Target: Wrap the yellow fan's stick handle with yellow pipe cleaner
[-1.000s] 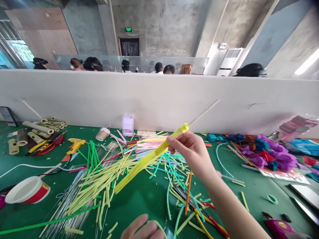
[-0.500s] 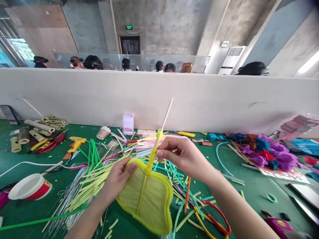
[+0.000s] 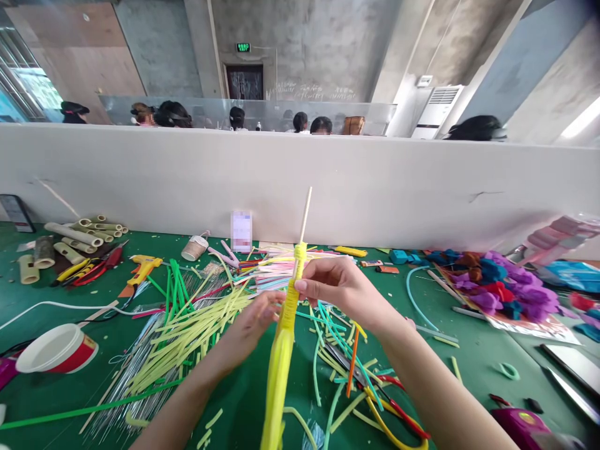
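A yellow fan-like piece (image 3: 277,387) on a thin pale stick (image 3: 305,215) is held up in front of me, seen nearly edge-on. Yellow strip is wound around its handle (image 3: 291,297), with a knot-like bulge near the top. My right hand (image 3: 335,284) pinches the wrapped handle from the right between thumb and fingers. On the other side, my left hand (image 3: 253,319) is beside the lower handle with its fingers loosely bent and apart. Whether those fingertips touch the handle I cannot tell.
Yellow-green strips (image 3: 187,340) and thin wires lie left. Scissors (image 3: 398,412) rest lower right among scraps. A hot glue gun (image 3: 144,270), a paper cup (image 3: 59,350) and bamboo tubes (image 3: 87,237) are farther left. Purple flowers (image 3: 529,294) lie right; a white partition (image 3: 398,187) stands behind.
The fan-like piece has turned from its broad face to nearly edge-on. My left hand has let go of its upper edge and moved up and right beside the handle.
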